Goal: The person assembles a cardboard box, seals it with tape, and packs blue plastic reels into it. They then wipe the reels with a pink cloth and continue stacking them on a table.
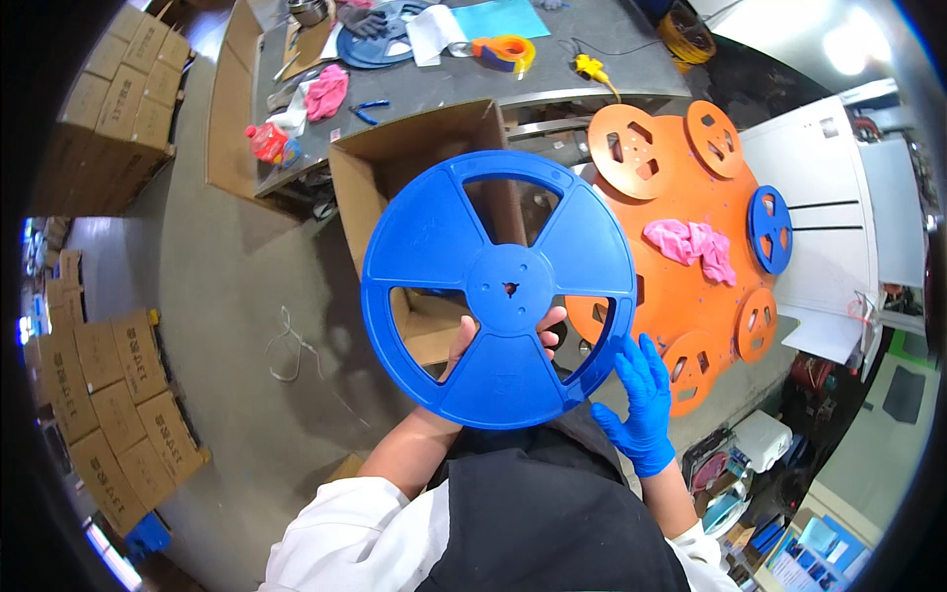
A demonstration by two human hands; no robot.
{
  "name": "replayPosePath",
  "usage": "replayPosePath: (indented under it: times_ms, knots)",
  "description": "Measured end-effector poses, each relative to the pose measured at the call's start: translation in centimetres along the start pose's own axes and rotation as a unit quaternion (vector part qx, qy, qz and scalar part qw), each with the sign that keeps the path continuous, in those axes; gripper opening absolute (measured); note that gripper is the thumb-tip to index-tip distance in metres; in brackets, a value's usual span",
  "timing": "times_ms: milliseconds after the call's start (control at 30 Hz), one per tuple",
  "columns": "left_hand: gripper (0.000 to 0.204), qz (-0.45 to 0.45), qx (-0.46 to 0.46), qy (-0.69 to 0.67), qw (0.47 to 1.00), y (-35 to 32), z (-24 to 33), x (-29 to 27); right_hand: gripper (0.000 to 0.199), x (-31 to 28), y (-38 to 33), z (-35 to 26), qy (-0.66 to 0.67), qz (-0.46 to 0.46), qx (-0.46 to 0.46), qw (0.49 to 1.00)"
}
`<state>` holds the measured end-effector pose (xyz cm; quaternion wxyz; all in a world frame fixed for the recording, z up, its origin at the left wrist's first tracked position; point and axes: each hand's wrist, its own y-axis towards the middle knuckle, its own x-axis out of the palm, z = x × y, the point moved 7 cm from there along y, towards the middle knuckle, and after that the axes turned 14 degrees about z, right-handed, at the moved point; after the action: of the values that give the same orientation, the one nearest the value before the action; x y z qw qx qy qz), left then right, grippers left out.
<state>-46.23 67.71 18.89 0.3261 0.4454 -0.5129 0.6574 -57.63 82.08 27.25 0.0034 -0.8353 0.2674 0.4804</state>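
A large blue plastic reel [508, 264] with cut-out windows and a small centre hole is held up in front of my chest. My bare left hand [460, 345] grips it from below and behind. Its thumb shows through one window and fingertips through another, while the palm is hidden by the reel. Wearing a blue glove, my right hand [643, 407] is at the reel's lower right rim, fingers stretched out and spread. Its fingertips are close to the rim; whether they touch it I cannot tell. Behind the reel stands an open cardboard box [414, 133].
An orange round table [681, 316] at the right carries orange discs, a smaller blue disc [769, 230] and a pink cloth [691, 247]. The grey workbench [395, 91] ahead holds tape, pliers, a red bottle and cloths. Stacked cartons [123, 405] line the left.
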Motion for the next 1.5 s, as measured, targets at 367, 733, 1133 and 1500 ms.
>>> replayPosePath:
  times_ms: [367, 733, 1133, 1500]
  knots:
    - [0.098, 0.139, 0.047, 0.035, 0.989, -3.8, 2.6, -7.0, 0.059, 13.3, -0.5, -0.6, 0.004, -0.222, -0.209, 0.952]
    - [0.049, 0.641, 0.211, 0.424, 0.604, -10.9, 7.6, -30.5, 0.037, 33.0, -0.6, 2.9, 0.309, -0.308, 0.116, 0.892]
    - [0.077, 0.558, 0.313, 0.686, 0.345, -8.5, 9.2, -37.9, 0.048, 66.5, 0.1, 15.3, 0.108, -0.173, 0.261, 0.943]
    - [0.073, 0.599, 0.265, 0.639, 0.403, -9.4, 7.5, -39.6, 0.036, 77.8, 12.0, 11.8, 0.183, -0.109, -0.016, 0.977]
